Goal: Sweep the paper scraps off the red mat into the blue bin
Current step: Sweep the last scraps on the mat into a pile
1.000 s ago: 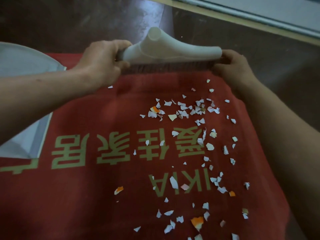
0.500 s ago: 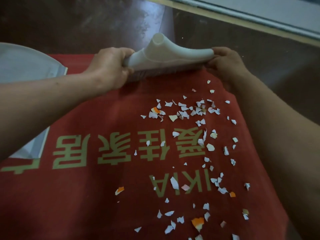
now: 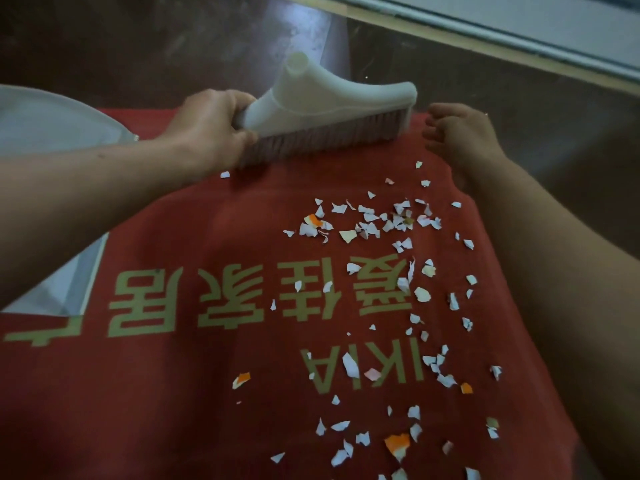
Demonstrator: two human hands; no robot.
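While our left hand (image 3: 207,129) curls its fingers tight round the near end of a white plastic broom head (image 3: 332,98), our right hand (image 3: 460,133) hangs just beside the head's other end, fingers loosely spread and holding nothing. We see the pinkish bristles (image 3: 311,140) pressed down on the far edge of the red mat (image 3: 173,393), with the head's hollow socket pointing up and away from us.

We find the paper scraps (image 3: 363,226) all on the mat, none under the bristles. Most are white, a few orange. They lie thickest in a band just short of the broom head and trail down the mat's right half toward us. One stray white bit (image 3: 225,174) sits close to the bristles by our left wrist.

The mat carries pale gold Chinese characters (image 3: 242,292) and Latin letters (image 3: 363,368), upside down from where we stand. It lies on a dark brown, glossy floor (image 3: 173,46) that throws back dull reflections. A pale sill or frame (image 3: 519,29) runs across the top right corner.

At the left edge a pale container with a curved rim (image 3: 52,123) rests partly under our left forearm, against the mat's side. We cannot tell whether it is the blue bin.
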